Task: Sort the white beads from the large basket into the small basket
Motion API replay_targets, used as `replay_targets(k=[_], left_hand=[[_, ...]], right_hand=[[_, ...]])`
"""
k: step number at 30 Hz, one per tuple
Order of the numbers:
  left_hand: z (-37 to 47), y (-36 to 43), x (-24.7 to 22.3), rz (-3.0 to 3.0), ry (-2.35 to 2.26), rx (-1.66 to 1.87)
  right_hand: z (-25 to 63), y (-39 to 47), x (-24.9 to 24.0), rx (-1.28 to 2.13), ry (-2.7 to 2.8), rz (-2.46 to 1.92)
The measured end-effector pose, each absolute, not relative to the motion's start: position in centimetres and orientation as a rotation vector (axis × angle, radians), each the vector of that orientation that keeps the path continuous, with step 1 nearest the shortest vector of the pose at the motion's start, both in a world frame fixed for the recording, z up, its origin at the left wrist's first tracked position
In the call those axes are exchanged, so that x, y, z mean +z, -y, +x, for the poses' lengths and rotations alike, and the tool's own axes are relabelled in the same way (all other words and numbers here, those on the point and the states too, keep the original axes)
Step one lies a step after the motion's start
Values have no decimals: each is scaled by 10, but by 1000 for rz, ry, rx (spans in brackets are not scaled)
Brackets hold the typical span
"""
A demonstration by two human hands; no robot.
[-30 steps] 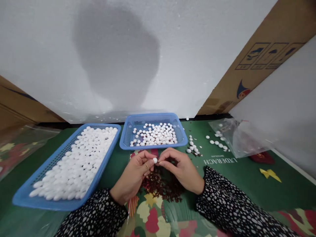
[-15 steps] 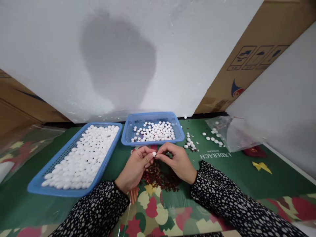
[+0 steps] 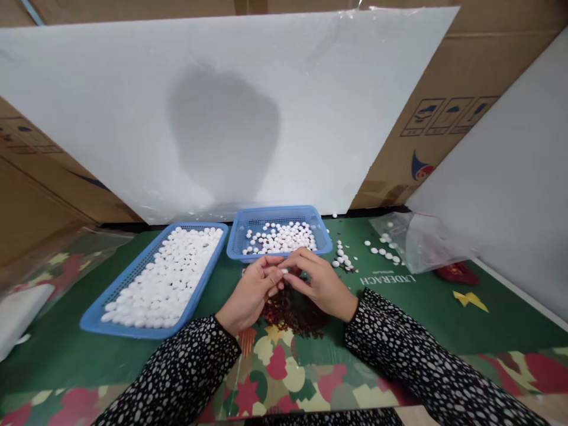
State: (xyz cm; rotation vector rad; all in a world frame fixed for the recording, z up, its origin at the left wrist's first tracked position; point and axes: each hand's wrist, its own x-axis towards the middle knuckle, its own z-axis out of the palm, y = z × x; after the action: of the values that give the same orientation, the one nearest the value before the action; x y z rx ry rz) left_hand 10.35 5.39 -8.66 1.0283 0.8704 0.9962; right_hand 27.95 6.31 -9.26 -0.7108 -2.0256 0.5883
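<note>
My left hand (image 3: 251, 291) and my right hand (image 3: 323, 285) meet at mid-table, fingertips closed in a pinch. Between them sits one small white oval piece (image 3: 284, 271), partly covered by the fingers. Below the hands lies a heap of dark red-brown bits (image 3: 302, 322), too fine to name. Just behind the hands stands a shallow blue basket (image 3: 277, 209), partly filled with similar white pieces (image 3: 290, 236). Left of my left hand, a longer blue basket (image 3: 91, 322) is spread thickly with white pieces (image 3: 164, 284).
Loose white pieces (image 3: 341, 257) lie right of the back basket. A clear plastic bag (image 3: 421, 242), a dark red object (image 3: 457, 273) and a yellow scrap (image 3: 471, 299) lie further right. A white board (image 3: 310, 118) and cardboard (image 3: 412, 112) stand behind the green table covering (image 3: 421, 319).
The view has tilted up and shifted left, showing more cardboard and a white object at left. My fingers have drawn closer around the small white piece, which now shows less.
</note>
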Motion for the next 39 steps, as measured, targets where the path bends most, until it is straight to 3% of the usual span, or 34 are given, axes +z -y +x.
replay_targets(k=[9, 14, 20, 39], left_hand=[[107, -46, -87, 951, -887, 957], [106, -48, -90, 1038, -944, 958], [106, -54, -98, 1135, -1020, 838], [106, -54, -99, 1093, -1035, 892]], right_hand=[[305, -105, -95, 43, 1990, -919], [319, -83, -98, 266, 2253, -815], [318, -74, -113, 267, 2558, -1101], [302, -75, -123, 452, 2418, -1063]])
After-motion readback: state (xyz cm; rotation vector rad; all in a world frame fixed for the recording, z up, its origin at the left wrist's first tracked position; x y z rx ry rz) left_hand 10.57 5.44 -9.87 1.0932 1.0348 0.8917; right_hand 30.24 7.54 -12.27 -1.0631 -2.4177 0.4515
